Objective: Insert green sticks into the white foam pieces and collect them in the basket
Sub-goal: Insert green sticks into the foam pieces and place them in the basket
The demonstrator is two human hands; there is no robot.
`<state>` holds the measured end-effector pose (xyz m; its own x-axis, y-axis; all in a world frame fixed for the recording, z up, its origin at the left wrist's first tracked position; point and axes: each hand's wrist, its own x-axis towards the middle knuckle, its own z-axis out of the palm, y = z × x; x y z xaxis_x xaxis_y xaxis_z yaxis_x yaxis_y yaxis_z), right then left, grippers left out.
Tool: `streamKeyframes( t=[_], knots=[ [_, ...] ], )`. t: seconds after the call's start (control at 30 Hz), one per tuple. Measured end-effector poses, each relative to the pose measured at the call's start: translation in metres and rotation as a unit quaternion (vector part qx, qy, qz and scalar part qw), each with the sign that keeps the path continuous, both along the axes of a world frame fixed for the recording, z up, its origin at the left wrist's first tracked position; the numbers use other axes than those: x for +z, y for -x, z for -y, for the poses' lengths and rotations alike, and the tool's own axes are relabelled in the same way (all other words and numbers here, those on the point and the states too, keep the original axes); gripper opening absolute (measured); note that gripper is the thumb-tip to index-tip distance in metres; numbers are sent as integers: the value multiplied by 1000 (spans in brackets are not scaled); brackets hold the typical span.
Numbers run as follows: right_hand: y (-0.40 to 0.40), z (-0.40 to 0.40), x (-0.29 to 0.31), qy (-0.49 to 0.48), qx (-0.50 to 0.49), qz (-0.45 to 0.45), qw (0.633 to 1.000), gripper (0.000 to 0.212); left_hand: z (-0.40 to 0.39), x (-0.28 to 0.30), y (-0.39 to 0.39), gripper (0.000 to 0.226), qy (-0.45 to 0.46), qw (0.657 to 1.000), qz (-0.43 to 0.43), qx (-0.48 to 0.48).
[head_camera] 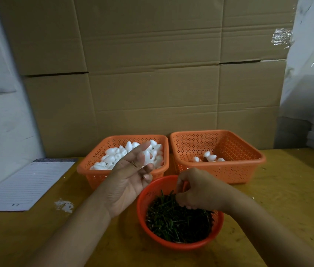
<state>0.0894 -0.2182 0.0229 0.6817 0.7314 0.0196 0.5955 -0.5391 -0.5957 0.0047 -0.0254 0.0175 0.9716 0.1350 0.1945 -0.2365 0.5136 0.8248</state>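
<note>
Cardboard boxes [152,74] are standing behind a yellow-brown table [287,189] in the head view. Two orange square baskets are sitting side by side: the left basket [87,168] is holding many white foam pieces [112,157], the right basket [248,164] only a few finished pieces [210,158]. Nearer, a round red basket [142,214] is holding green sticks [177,220]. The left hand [131,178] is hovering palm-up, relaxed and empty, while the right hand [196,189] is reaching into the sticks with curled fingers; I cannot tell whether it is pinching one. A lined notepad [23,185] is lying at left.

Bare table [287,199] right of red bowl [142,214]; cardboard wall [152,83] seemingly close behind baskets [217,166].
</note>
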Motion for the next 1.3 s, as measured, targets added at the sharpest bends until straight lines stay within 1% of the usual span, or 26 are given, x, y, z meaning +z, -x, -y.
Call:
streamKeyframes(
  t=[0.07, 0.13, 0.2, 0.37, 0.6, 0.7, 0.77, 0.9, 1.07, 1.2, 1.3],
  knots=[
    [0, -1, 0, -22, 1, -4, 1000, 3, 0, 0, 0, 58, 18, 1000, -1, -6],
    [-1, -2, 1, -41, 4, 11, 999, 2, -1, -1, -1, 49, 27, 1000, 2, -9],
    [-2, -2, 2, -53, 9, 29, 998, 5, -2, -2, -1, 47, 22, 1000, 6, -11],
    [-3, -1, 2, -68, 26, 44, 996, 11, -2, -1, -1, 52, 17, 1000, 7, 7],
    [-4, -2, 1, -66, 35, 43, 996, 10, -4, -2, 1, 32, 36, 999, 2, -1],
    [-3, -2, 2, -63, 41, 44, 996, 12, -4, 0, 1, 41, 18, 1000, 11, -6],
    [-3, -1, 2, -61, 41, 45, 996, 13, -4, 1, 0, 42, -2, 1000, 18, -14],
    [-2, -1, 2, -66, 33, 48, 996, 13, -2, 1, 1, 50, -7, 1000, 13, -19],
    [-2, 0, 1, -71, 19, 28, 997, 11, 1, 2, 4, 58, -24, 999, 13, -28],
    [-3, 0, 1, -72, 18, 25, 997, 11, 2, 3, 5, 43, -17, 999, 16, -49],
    [-3, 0, 0, -69, 18, 26, 997, 11, 2, 3, 5, 40, -13, 998, 21, -55]
  ],
)
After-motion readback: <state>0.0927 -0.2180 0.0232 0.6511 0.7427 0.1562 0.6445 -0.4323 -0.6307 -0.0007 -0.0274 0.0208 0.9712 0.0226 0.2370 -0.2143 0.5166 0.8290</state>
